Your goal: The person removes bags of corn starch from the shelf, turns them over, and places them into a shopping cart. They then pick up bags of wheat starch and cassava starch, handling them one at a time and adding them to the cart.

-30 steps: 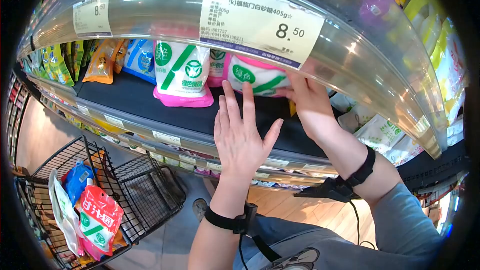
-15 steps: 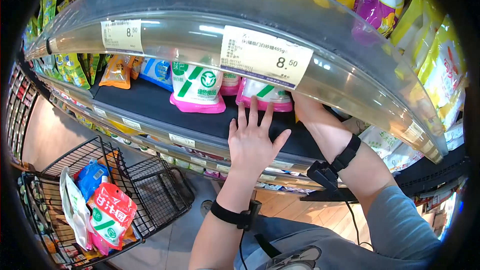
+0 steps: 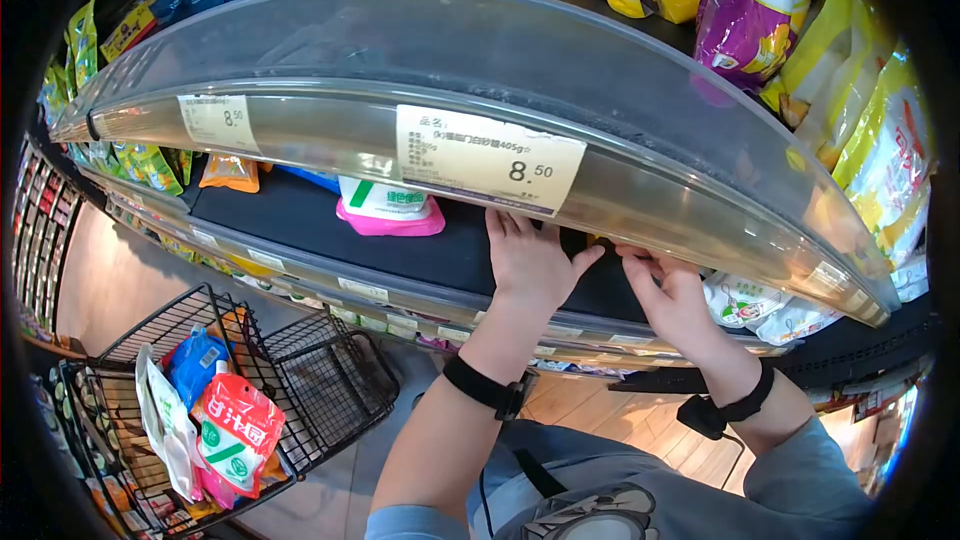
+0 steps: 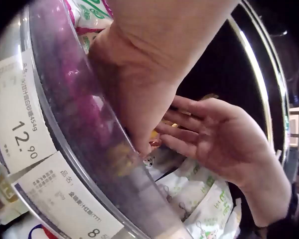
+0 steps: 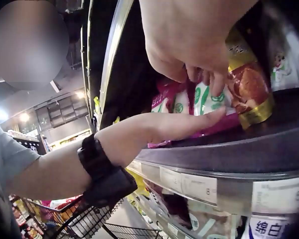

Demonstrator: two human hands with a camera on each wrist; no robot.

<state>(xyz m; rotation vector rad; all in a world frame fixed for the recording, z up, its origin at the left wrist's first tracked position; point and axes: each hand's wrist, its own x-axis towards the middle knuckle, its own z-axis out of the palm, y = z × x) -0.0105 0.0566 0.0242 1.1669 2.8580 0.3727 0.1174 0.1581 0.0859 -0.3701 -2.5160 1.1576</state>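
Observation:
My left hand (image 3: 527, 262) reaches under the clear shelf guard, its fingertips hidden behind it in the head view. In the right wrist view its extended fingers (image 5: 212, 119) lie against the lower front of a pink-and-white sugar bag (image 5: 204, 99). To the right, my right hand (image 3: 672, 295) is under the guard too, fingers loosely bent. The right wrist view has those fingers hanging over the top of the same bag, beside a gold-and-brown packet (image 5: 249, 92). Another pink-and-white bag (image 3: 390, 212) stands on the shelf left of my hands.
The curved guard (image 3: 330, 130) with price tags (image 3: 490, 160) overhangs the black shelf (image 3: 290, 225). White packets (image 3: 750, 300) lie at right, yellow and purple bags (image 3: 745, 15) above. A black wire cart (image 3: 330, 370) with a red-and-white pouch (image 3: 240, 425) and other packets stands lower left.
My right hand has drawn back toward me from deeper under the guard. My left hand has shifted right and farther under it. The bag at my fingertips is now out of sight in the head view.

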